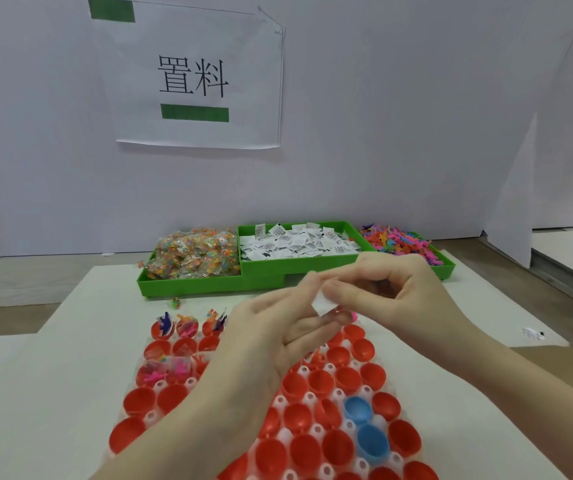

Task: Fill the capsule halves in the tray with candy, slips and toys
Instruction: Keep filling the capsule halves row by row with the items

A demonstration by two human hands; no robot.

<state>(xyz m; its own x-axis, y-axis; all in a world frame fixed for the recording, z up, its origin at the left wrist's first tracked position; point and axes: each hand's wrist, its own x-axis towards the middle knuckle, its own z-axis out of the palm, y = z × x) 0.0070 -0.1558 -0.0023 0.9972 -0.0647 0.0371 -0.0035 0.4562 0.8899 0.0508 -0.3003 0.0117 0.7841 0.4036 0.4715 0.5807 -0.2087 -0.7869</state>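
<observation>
A white tray (pixel 349 424) of red capsule halves (pixel 319 379) lies before me, with two blue halves (pixel 357 408) at the right. Several halves at the far left (pixel 165 329) hold candy and toys. Both hands hover over the tray's far end. My right hand (pixel 392 292) pinches a white paper slip (pixel 323 301) between thumb and forefinger. My left hand (pixel 278 330) touches the same slip with its fingertips and seems to hold more slips and something pink in its curled fingers. The green bins behind hold candy bags (pixel 195 252), slips (pixel 299 242) and toys (pixel 399 240).
The green bins (pixel 264 271) stand at the far edge of the white mat. A loose candy (pixel 175 302) lies between bins and tray. One stray slip (pixel 532 333) lies at the mat's right edge. A paper sign (pixel 195 77) hangs on the wall behind.
</observation>
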